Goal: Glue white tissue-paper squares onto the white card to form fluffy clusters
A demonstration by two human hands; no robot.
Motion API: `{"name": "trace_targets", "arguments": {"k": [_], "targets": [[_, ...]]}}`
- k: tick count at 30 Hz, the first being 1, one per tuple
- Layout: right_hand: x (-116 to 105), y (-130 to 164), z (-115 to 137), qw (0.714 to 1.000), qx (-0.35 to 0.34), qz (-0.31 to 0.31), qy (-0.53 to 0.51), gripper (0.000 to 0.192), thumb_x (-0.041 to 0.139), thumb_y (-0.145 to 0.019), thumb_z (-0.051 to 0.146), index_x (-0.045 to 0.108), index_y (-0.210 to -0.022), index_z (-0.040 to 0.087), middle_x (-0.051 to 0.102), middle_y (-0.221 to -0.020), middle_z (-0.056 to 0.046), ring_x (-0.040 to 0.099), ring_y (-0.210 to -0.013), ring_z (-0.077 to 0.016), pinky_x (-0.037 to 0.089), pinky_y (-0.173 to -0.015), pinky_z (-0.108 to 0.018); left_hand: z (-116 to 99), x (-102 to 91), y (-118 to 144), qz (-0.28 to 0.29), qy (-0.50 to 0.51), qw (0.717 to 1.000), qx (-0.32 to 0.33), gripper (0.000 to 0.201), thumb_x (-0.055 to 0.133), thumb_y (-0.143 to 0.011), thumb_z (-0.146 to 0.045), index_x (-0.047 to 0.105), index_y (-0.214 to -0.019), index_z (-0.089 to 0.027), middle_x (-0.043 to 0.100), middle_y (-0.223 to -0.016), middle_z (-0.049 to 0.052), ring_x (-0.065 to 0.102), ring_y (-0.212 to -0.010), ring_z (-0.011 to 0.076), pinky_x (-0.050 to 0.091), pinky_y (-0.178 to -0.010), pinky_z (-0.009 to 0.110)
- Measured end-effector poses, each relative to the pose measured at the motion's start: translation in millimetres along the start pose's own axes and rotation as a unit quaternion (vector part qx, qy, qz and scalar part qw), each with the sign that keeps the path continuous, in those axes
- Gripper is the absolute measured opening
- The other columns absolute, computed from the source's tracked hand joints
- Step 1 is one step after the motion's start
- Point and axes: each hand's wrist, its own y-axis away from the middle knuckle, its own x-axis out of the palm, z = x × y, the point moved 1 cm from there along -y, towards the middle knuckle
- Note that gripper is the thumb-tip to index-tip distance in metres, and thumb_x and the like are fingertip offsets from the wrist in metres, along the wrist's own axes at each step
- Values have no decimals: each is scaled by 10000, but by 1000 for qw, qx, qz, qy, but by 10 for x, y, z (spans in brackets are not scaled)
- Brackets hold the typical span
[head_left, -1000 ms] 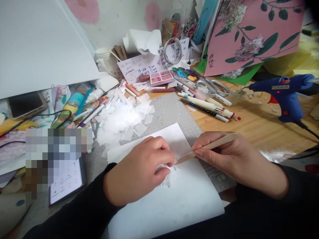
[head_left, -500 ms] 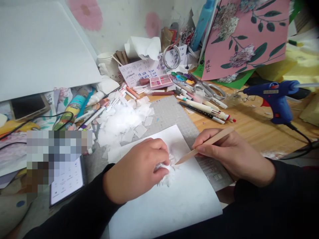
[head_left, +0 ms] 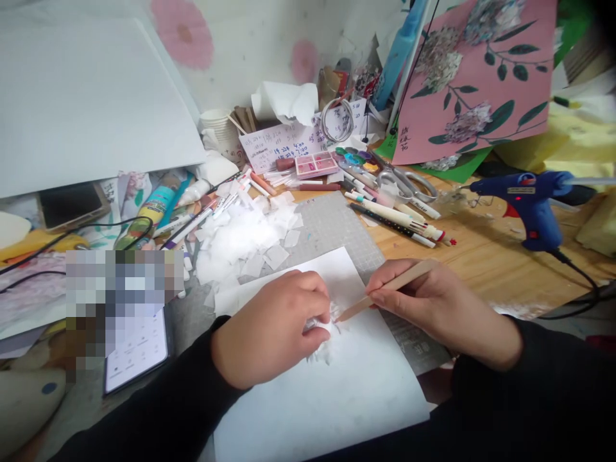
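Note:
A white paper sheet [head_left: 370, 385] lies in front of me over a grey cutting mat [head_left: 332, 224]. On it sits a small cluster of crumpled white paper [head_left: 323, 351], partly covered by my left hand [head_left: 274, 327]. That hand's fingers are curled and pinched on the crumpled paper. My right hand [head_left: 428, 308] grips a flat wooden stick [head_left: 397, 282] like a pen. The stick's pointed tip is at the right edge of the cluster, by the left fingertips; whether it presses into the paper I cannot tell.
Beyond the sheet lies a heap of white paper squares [head_left: 240, 234]. Pens [head_left: 394, 224], scissors [head_left: 409, 183] and a paint palette [head_left: 315, 165] crowd the back. A blue glue gun [head_left: 534, 205] stands right, its cord trailing. A phone [head_left: 137, 353] lies left.
The stick's rear end has dropped a little and swung left, with the right hand shifting slightly left. The left hand stays on the crumpled paper. The whole view has shifted slightly.

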Motion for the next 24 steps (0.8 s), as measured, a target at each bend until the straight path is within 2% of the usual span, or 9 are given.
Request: {"name": "trace_targets", "arguments": {"k": [4, 7, 11, 14, 16, 19, 22, 23, 24], "targets": [[-126, 38, 25, 999, -43, 16, -15, 149, 639, -838, 325, 701, -778, 204, 692, -718, -29, 634, -625, -152, 506, -547, -247, 3, 12, -1, 2, -6, 1000, -7, 73, 621, -771, -129, 652, -756, -194, 616, -965, 12, 563, -904, 177, 439, -829, 307], [-272, 50, 43, 980, -179, -12, 88, 149, 585, -880, 227, 704, -964, 258, 710, -831, -39, 663, -770, -186, 531, -667, -290, 5, 17, 0, 0, -2, 1000, -6, 97, 604, -757, -100, 645, -748, -187, 614, -956, 12, 555, -896, 174, 434, -827, 303], [-307, 10, -1, 888, -330, 58, 315, 293, 545, -881, 225, 655, -1153, 218, 693, -1021, -105, 624, -947, -258, 520, -817, -411, 22, 44, 9, -4, 13, 1000, -10, 107, 596, -724, -76, 614, -717, -181, 603, -927, 2, 550, -883, 167, 416, -811, 293], [-322, -19, -28, 836, -336, 103, 422, 317, 494, -919, 184, 620, -1209, 205, 688, -1139, -92, 595, -1057, -252, 478, -935, -443, 63, 81, 9, -11, 21, 1000, -17, 109, 581, -714, -79, 597, -723, -187, 585, -894, -7, 550, -857, 156, 403, -782, 280], [-435, 10, 1, 834, -322, 97, 437, 339, 476, -910, 132, 613, -1214, 198, 692, -1151, -78, 619, -1029, -220, 493, -919, -406, 94, 102, 3, -15, 26, 999, -14, 105, 567, -717, -87, 581, -721, -190, 578, -896, -14, 551, -849, 149, 399, -769, 270], [-817, 160, 64, 867, -246, -29, 432, 297, 479, -861, 103, 670, -1073, 187, 728, -1019, -74, 661, -919, -205, 524, -832, -367, 120, 115, -7, -15, 30, 999, -5, 101, 542, -727, -93, 558, -706, -190, 572, -888, -17, 553, -836, 143, 397, -758, 260], [-1316, 376, -4, 884, -37, -156, 439, 179, 572, -826, 276, 704, -934, 222, 735, -987, -66, 674, -900, -250, 516, -828, -397, 129, 123, -11, -14, 31, 999, -5, 104, 521, -733, -95, 548, -699, -189, 568, -875, -19, 554, -829, 143, 396, -753, 259], [-1465, 437, -65, 880, 45, -196, 430, 180, 592, -803, 330, 711, -901, 237, 740, -978, -50, 682, -884, -254, 518, -820, -391, 132, 128, -12, -14, 34, 999, -6, 103, 517, -732, -96, 542, -694, -189, 568, -871, -20, 555, -829, 144, 396, -751, 260], [-1588, 480, -131, 869, 84, -226, 432, 216, 593, -793, 367, 711, -904, 223, 748, -921, -64, 693, -823, -265, 527, -772, -399, 136, 133, -13, -14, 38, 999, -5, 103, 515, -728, -96, 537, -690, -189, 568, -869, -20, 556, -828, 146, 398, -749, 260]]}}
